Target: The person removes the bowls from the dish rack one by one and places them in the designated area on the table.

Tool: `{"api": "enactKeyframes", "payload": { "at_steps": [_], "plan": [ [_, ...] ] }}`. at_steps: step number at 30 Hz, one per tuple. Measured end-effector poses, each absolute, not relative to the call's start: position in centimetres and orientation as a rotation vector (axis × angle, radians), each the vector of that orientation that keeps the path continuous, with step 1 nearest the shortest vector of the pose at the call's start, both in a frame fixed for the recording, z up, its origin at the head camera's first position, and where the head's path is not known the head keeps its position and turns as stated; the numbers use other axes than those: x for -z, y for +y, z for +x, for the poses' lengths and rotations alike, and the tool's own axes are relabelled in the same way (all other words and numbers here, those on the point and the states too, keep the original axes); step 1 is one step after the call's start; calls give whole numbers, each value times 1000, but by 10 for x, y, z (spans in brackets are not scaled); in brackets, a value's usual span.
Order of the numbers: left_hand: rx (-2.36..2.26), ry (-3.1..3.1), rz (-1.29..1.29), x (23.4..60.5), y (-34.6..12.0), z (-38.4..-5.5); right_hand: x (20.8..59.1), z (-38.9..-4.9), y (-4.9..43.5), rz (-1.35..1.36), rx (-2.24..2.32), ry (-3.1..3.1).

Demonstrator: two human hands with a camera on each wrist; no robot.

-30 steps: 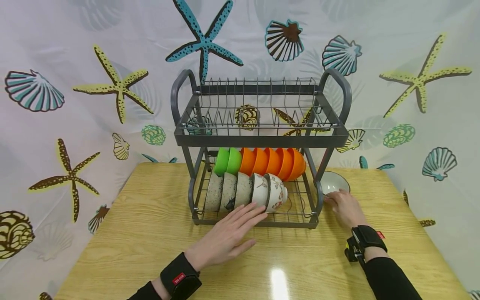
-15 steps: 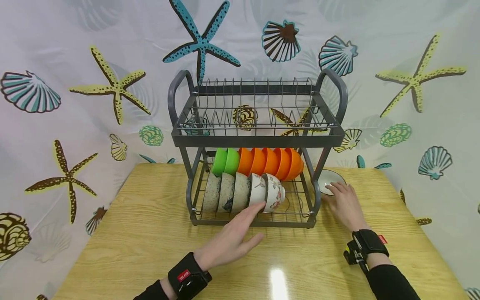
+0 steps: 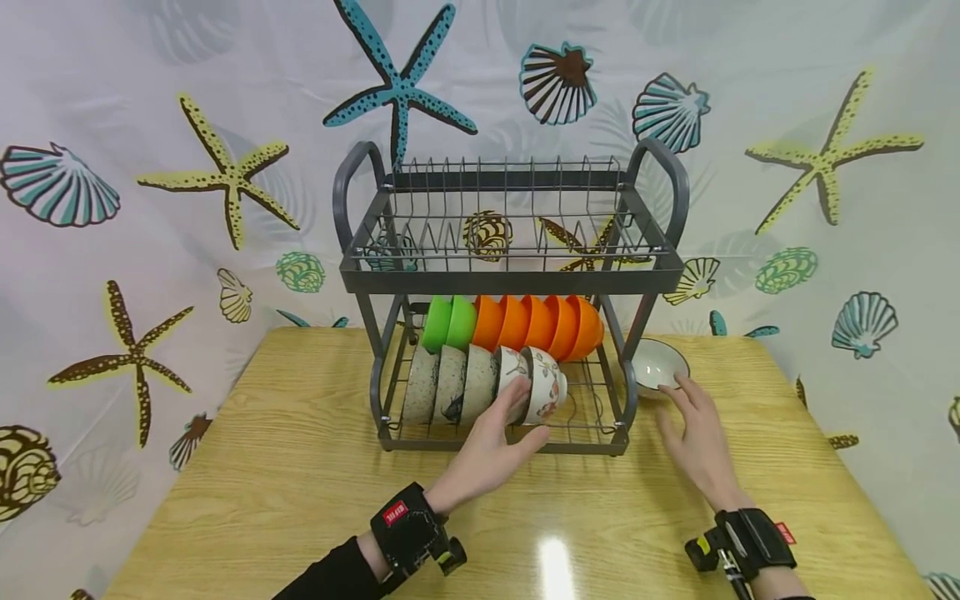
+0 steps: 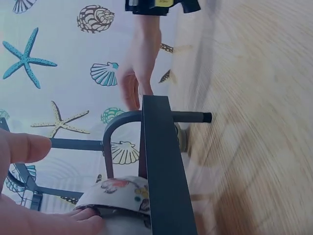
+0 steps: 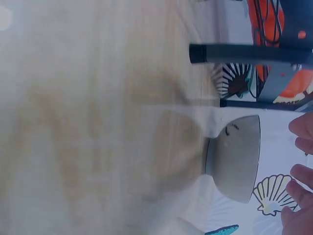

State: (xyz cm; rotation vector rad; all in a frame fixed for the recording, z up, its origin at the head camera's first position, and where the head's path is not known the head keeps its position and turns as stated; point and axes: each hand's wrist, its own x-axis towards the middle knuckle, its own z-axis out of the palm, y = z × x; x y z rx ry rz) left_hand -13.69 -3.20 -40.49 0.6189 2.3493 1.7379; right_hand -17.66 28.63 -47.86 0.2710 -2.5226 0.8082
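Note:
In the head view my left hand (image 3: 491,454) reaches to the front row on the lower rack, its fingers overlapping two white flower-patterned bowls (image 3: 546,387). The left wrist view shows fingertips (image 4: 85,223) right at the rim of the flowered bowl (image 4: 117,191), with the thumb held well apart. My right hand (image 3: 701,446) is beside the rack, its fingers spread near the rim of a small white bowl (image 3: 660,364) on the table. That bowl (image 5: 234,159) stands upright in the right wrist view, apart from the fingers.
A two-tier dark metal dish rack (image 3: 513,282) stands on the wooden table (image 3: 300,450). Its lower tier holds speckled grey bowls (image 3: 450,387) in front and green (image 3: 448,325) and several orange bowls (image 3: 536,327) behind. A shell-patterned cloth (image 3: 150,275) hangs behind.
My left hand has shifted right, its fingertips now at the flowered bowls and its thumb wider apart. My right hand has drawn back from the white bowl, which stays on the table.

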Motion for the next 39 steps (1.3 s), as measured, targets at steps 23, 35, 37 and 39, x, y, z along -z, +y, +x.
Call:
{"api": "enactKeyframes", "payload": {
  "at_steps": [23, 35, 37, 39],
  "plan": [
    [-1767, 2770, 469, 416, 4, -169, 486, -153, 266, 354, -876, -2367],
    [-2064, 2459, 254, 420, 4, -168, 483, -151, 266, 354, -930, -2361],
    [-2092, 2404, 276, 422, 2, -167, 481, -149, 266, 344, -965, -2360],
    [-2109, 2358, 329, 424, 0, -165, 478, -147, 265, 332, -1014, -2354]
  ]
}}
